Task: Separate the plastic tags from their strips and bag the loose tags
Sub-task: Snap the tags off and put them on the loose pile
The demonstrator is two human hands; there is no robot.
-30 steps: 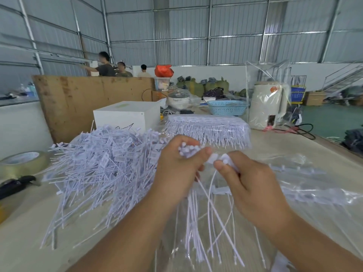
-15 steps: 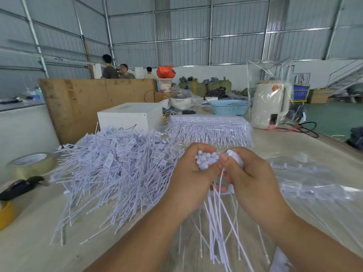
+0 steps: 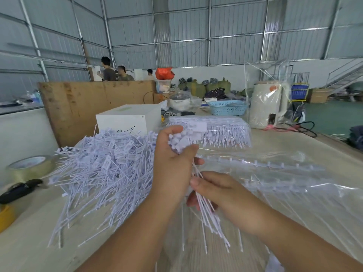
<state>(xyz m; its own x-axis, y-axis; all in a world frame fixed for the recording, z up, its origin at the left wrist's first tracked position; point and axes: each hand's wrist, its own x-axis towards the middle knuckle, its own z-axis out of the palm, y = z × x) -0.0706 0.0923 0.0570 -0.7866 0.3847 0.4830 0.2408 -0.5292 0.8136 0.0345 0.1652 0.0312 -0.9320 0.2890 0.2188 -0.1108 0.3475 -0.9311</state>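
My left hand grips a bunch of white plastic tags by their heads, raised above the table. Their thin tails hang down through my right hand, whose thumb and fingers curl round them lower down. A big loose pile of separated tags lies on the table to the left. A packed block of tags on strips sits behind my hands. Bare strips lie inside a clear plastic bag spread on the right.
A tape roll and a black tool lie at the left edge, a yellow object below them. A white box, blue basket and wrapped white kettle stand behind. People stand beyond a wooden board.
My left hand has lifted the tag heads higher. My right hand has slid down from the heads to the tails, pulling them together below.
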